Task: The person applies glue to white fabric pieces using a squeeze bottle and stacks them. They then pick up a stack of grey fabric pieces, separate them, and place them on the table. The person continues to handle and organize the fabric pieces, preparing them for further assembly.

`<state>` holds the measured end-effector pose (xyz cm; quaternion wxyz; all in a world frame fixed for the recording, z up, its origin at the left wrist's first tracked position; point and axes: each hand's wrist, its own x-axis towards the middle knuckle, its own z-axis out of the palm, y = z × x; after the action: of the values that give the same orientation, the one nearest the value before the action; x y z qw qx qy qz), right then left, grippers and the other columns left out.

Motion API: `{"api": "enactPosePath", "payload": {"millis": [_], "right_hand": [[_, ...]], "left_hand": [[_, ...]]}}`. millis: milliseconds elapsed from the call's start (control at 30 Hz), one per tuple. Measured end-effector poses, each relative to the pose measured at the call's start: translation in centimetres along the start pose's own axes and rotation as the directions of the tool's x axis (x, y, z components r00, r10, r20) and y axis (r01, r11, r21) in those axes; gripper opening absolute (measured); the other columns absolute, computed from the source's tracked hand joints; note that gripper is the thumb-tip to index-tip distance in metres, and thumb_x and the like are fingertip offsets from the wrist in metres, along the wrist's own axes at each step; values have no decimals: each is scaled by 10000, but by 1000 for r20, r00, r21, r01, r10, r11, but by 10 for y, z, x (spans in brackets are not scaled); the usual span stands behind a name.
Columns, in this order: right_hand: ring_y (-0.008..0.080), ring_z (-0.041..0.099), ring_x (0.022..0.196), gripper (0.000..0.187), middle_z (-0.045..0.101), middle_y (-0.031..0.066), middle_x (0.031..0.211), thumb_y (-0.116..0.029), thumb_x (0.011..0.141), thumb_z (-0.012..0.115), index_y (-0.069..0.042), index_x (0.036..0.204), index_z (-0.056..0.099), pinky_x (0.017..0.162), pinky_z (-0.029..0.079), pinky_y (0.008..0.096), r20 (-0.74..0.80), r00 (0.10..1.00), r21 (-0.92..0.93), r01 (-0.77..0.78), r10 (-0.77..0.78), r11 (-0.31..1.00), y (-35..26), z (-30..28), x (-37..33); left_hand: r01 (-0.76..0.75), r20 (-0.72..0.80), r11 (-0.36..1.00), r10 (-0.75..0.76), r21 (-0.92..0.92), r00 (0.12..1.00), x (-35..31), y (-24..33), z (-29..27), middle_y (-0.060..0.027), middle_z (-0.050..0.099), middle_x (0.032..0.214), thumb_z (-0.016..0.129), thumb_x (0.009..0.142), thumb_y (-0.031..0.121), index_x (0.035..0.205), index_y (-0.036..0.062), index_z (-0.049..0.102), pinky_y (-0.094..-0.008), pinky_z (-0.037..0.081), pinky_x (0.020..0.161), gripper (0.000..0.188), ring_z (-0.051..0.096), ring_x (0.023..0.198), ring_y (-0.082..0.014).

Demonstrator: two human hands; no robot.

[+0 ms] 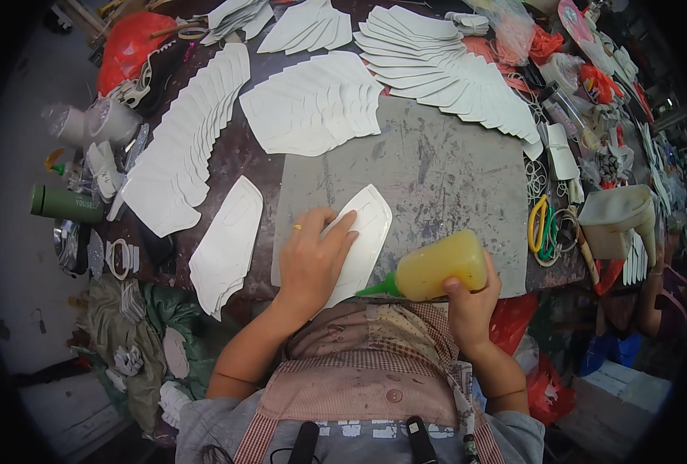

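A white cut piece point(367, 224), pointed at its far end, lies on the grey board point(452, 178) in front of me. My left hand point(312, 251) rests on its left side, fingers stretched over it and holding nothing. In my right hand point(471, 298) is a squeeze bottle point(444, 267) of yellow liquid, tipped so its green nozzle point(378, 288) points left. The nozzle tip is by the near end of the white piece; whether it touches is hard to tell. Left of my left hand lies a small stack of similar white pieces point(227, 240).
Fanned white pieces lie at the left point(189, 139), the middle back point(312, 104) and the far right point(452, 69). A green bottle point(65, 203) stands at the left edge. Yellow-handled scissors point(538, 220) and a whitish container point(614, 220) sit at the right.
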<state>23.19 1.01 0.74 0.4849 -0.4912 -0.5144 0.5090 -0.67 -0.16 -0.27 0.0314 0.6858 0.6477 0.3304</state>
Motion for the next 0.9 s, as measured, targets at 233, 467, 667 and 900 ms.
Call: {"api": "enactPosePath", "payload": {"millis": [233, 467, 667, 900], "right_hand": [[121, 581, 912, 453, 617, 38, 1002, -266, 857, 783, 16, 1148, 579, 821, 475, 273, -27, 998, -30, 57, -58, 998, 9, -4, 4], [280, 603, 1104, 560, 555, 169, 1267, -280, 984, 627, 42, 1378, 396, 932, 520, 437, -293, 948, 344, 224, -122, 912, 38, -51, 51], [308, 575, 1166, 616, 511, 190, 1334, -307, 981, 626, 15, 1430, 353, 948, 520, 442, -260, 964, 390, 150, -48, 909, 33, -50, 58], [272, 606, 1126, 551, 555, 175, 1280, -323, 989, 608, 22, 1372, 415, 914, 551, 404, -259, 962, 419, 189, -83, 888, 43, -52, 58]], "left_hand": [[25, -14, 999, -25, -25, 1000, -4, -3, -5, -85, 578, 935, 735, 814, 70, 1179, 78, 684, -335, 471, 694, 369, 561, 800, -230], [391, -151, 699, -578, -599, 802, -29, -36, -89, -8, 534, 932, 648, 868, -50, 1516, 80, 312, -202, 446, 738, 741, 510, 831, -72], [395, -621, 759, -651, -518, 437, -60, -193, -151, -20, 533, 906, 623, 898, -53, 1508, 34, 259, -191, 417, 657, 715, 496, 748, -59], [750, -731, 660, -489, 47, 476, -63, -229, -153, -168, 514, 1151, 701, 806, 15, 1491, 39, 296, -368, 449, 909, 796, 549, 1030, -281]]}}
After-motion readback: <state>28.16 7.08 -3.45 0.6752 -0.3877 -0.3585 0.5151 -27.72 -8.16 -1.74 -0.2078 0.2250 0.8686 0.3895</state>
